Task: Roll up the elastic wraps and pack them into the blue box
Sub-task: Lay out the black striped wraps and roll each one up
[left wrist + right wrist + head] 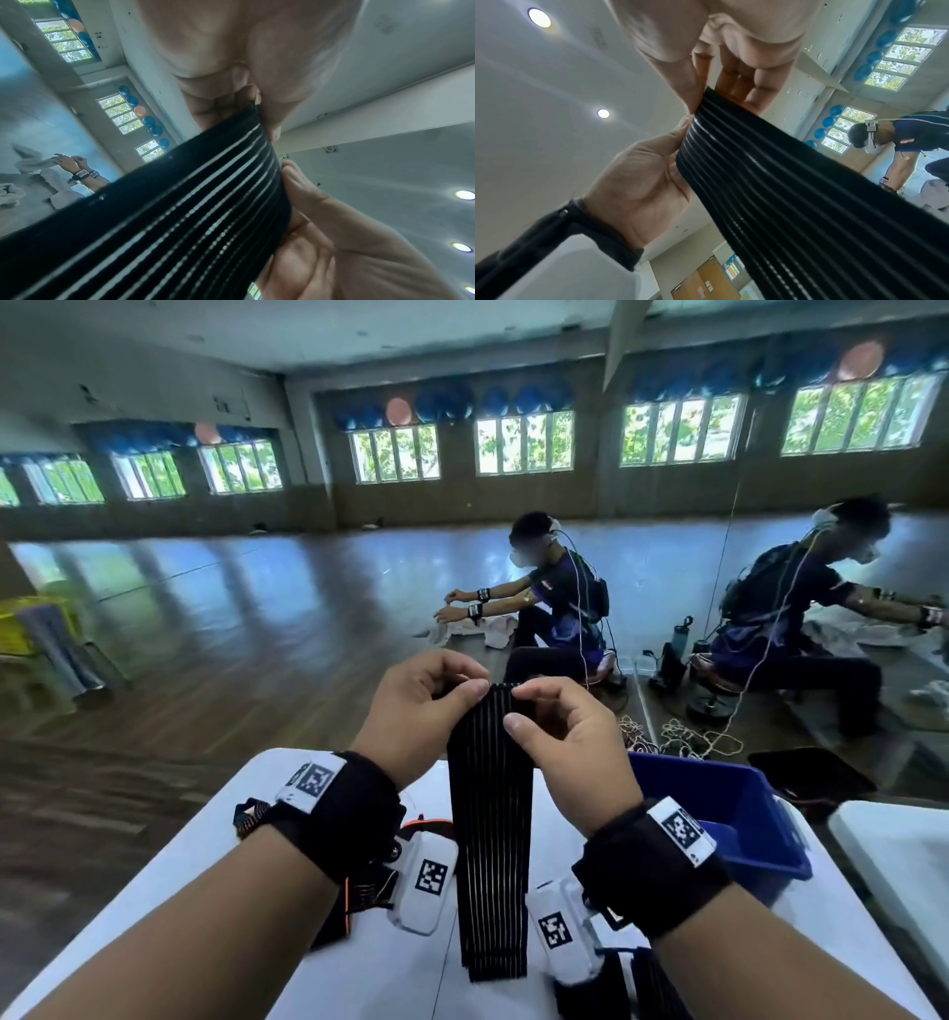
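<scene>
A black elastic wrap with thin white stripes hangs straight down from my two hands over the white table. My left hand pinches its top left corner and my right hand pinches its top right corner. The wrap's lower end rests on the table. The left wrist view shows the wrap held between thumb and fingers; the right wrist view shows the wrap pinched the same way. The blue box stands on the table to the right of my right wrist.
Black wraps with an orange edge lie under my left wrist, and another dark wrap lies at the front right. A second white table is at far right. A person sits on the floor beyond, beside a mirror.
</scene>
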`<move>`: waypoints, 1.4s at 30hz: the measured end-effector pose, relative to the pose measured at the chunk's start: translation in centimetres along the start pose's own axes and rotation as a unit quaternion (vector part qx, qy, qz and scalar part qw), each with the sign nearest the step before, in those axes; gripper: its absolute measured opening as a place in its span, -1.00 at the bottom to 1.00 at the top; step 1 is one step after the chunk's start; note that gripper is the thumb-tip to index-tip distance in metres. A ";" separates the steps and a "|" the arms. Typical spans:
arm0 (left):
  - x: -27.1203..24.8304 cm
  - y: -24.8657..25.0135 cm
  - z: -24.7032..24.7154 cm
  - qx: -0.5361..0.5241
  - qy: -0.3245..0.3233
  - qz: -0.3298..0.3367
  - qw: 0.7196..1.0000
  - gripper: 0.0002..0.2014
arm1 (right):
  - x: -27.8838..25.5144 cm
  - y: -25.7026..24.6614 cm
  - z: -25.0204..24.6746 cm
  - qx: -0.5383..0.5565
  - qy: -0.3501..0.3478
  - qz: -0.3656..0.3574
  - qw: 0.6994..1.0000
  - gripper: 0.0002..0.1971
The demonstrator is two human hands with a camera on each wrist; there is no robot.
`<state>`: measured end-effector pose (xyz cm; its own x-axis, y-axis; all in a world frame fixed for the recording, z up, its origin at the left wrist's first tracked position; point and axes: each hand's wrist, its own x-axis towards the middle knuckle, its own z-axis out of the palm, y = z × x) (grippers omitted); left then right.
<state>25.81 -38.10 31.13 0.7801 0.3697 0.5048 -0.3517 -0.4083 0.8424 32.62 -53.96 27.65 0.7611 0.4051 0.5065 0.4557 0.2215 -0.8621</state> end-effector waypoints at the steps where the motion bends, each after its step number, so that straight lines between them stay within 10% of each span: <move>1: 0.0 -0.1 -0.1 -0.003 0.000 -0.003 1.000 -0.84 | -0.1 0.0 0.1 0.001 -0.003 0.001 1.000 -0.76; 26: -2.6 -3.7 -5.1 -0.133 -0.104 -0.052 0.984 -0.58 | -1.5 0.6 8.7 -0.073 0.125 0.022 0.989 -0.80; 33: 0.1 -5.1 -4.2 -0.172 -0.092 -0.078 0.978 -0.55 | -9.0 5.7 9.2 -0.103 -0.024 0.179 0.978 -0.66; 42: 1.7 -12.1 -0.5 -0.085 -0.087 -0.145 0.982 -0.53 | -19.5 12.0 7.4 -0.145 -0.186 0.419 0.877 -0.49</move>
<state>31.12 -32.14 21.87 0.9315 0.2959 0.2115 -0.1712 -0.1566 0.9727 19.85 -52.64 7.37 0.7062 0.5912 -0.3896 -0.0531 -0.5045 -0.8618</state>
